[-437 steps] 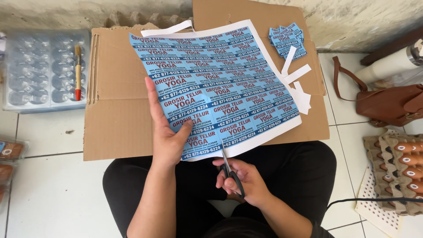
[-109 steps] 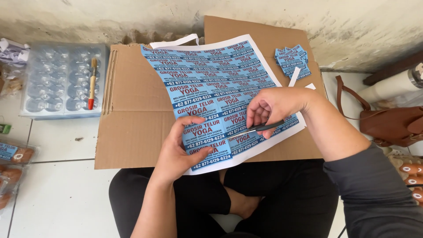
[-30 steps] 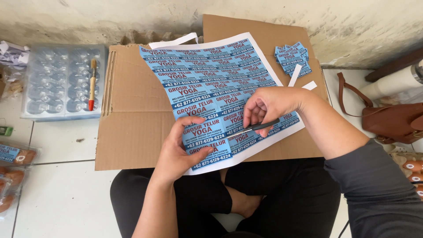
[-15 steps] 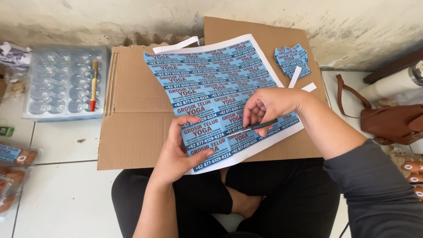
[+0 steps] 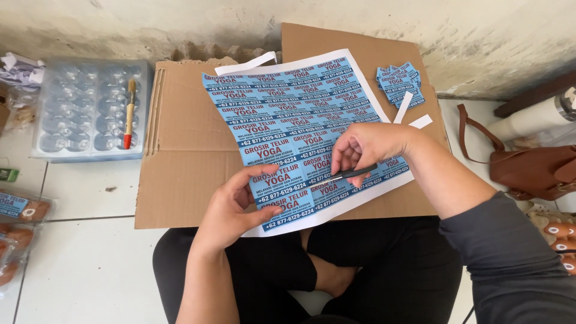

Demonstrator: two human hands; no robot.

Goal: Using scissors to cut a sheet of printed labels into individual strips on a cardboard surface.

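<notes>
White floor tiles (image 5: 78,264) with dark grout lines, meeting a rough, stained plaster wall (image 5: 180,24) along the top of the view. Person seated cross-legged on the tiles, dark trousers, grey sleeve on the right arm.

Flattened brown cardboard (image 5: 180,162) lies on the floor in front of the knees and serves as the work surface; a second, taller panel rises behind it toward the wall.

Printed sheet (image 5: 288,120) rests tilted on the cardboard, near edge over the lap: white margin, a grid of blue rectangular labels with red and white lettering.

Left hand (image 5: 237,207) grips the sheet's near-left corner, thumb on top, fingers curled under the edge, pinching the paper. Right hand (image 5: 366,150) lies on the sheet's right half, fingers bunched and pressed together around dark scissors (image 5: 354,175). Only the slim dark part pointing left shows below the fingers; whether the blades are apart cannot be told.

Clear plastic egg tray (image 5: 90,111) sits on the tiles at left, a wooden brush (image 5: 129,114) with a red end lying across it. Brown leather bag (image 5: 534,171) on the right, strap looped toward the cardboard; a pale roll (image 5: 528,120) behind it is cut by the frame.

Small stack of cut blue labels (image 5: 399,81) sits on the far right of the cardboard, with white paper strips (image 5: 403,107) just beside it.

Wrapped packets (image 5: 21,210) at the left edge and an egg carton (image 5: 561,231) at the right are cut off, contents hard to make out.
</notes>
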